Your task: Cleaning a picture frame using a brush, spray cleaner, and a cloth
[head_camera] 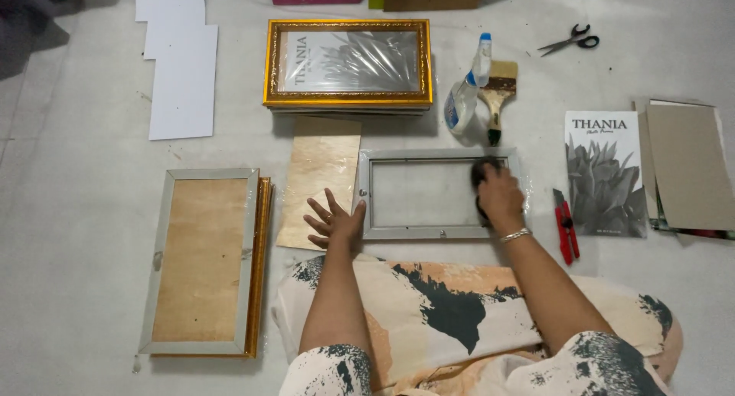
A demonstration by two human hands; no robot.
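A silver picture frame [429, 232] lies face down on the floor in front of me, its glass pane showing. My right hand [499, 198] presses a dark cloth [482, 169] onto the glass near the frame's upper right corner. My left hand [334, 221] rests flat with fingers spread, at the frame's left edge and partly on a thin plywood backing board [320, 174] lying beside it.
A stack of gold frames [348, 97] sits beyond. A spray bottle [464, 97] and paintbrush [496, 97] lie at upper right, scissors [570, 41] farther off. A red cutter [565, 226], a printed sheet [605, 174] and cardboard [689, 166] lie right. Stacked frames [203, 262] and white sheets [182, 74] lie left.
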